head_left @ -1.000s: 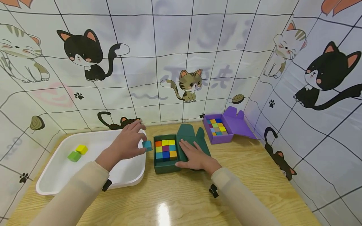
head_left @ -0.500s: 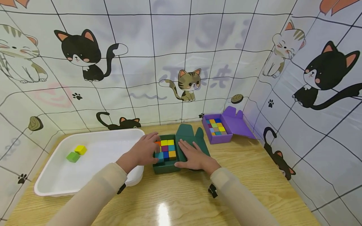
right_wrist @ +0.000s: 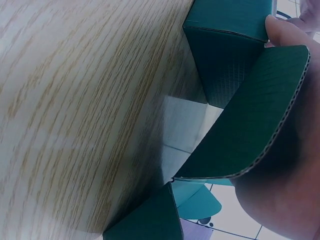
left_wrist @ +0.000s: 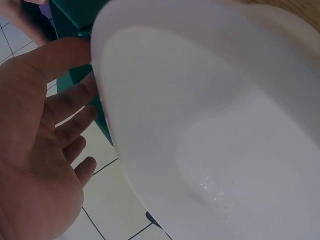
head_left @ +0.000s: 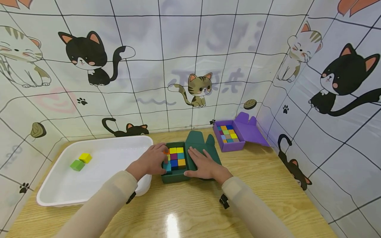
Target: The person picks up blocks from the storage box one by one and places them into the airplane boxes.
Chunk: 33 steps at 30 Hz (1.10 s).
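Note:
In the head view my left hand [head_left: 151, 161] is at the left wall of the open green box [head_left: 175, 178]. Its thumb and fingers are around a teal cube [head_left: 168, 167] in the box's front left corner. Other coloured cubes, such as an orange cube [head_left: 181, 162], lie in the box beside it. My right hand [head_left: 205, 165] rests flat on the folded-back green lid [head_left: 195, 137]. In the left wrist view, the white tray's rim [left_wrist: 107, 120] hides the left fingertips and the cube.
Left of the box stands the white tray [head_left: 113, 178], holding a yellow cube [head_left: 85, 158] and a green cube [head_left: 77, 165]. An open purple box [head_left: 230, 147] with coloured cubes stands at the back right. Patterned walls border the wooden table [head_left: 238, 205].
My left hand has moved right from above the tray's edge, bringing the teal cube into the front left of the green box. The right hand stays on the lid.

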{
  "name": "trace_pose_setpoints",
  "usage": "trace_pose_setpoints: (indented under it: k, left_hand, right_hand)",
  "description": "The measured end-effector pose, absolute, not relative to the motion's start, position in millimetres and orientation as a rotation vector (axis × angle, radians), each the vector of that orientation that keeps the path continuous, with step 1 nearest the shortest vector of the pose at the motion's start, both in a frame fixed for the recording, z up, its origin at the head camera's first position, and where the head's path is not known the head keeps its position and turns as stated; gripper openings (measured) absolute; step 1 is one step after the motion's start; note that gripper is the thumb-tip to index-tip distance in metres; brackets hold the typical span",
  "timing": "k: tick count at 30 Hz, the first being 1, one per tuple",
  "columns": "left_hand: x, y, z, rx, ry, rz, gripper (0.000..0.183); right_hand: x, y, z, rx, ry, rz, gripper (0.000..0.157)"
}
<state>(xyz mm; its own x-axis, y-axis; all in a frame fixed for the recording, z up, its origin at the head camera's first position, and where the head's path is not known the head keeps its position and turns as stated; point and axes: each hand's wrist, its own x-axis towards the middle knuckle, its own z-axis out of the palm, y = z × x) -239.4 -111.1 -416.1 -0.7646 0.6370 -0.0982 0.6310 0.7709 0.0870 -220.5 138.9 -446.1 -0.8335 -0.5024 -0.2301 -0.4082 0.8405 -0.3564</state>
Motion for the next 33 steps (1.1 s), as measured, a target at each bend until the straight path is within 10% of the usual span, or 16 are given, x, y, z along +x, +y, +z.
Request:
trace_pose_setpoints:
  k: [33]
  left_hand:
    - [-248.2, -107.4, -407.5, 0.925, 2.87, -0.03, 0.02]
  right_hand:
    - [-221.4, 137.3, -448.1, -0.681, 2.706, -0.439, 0.093]
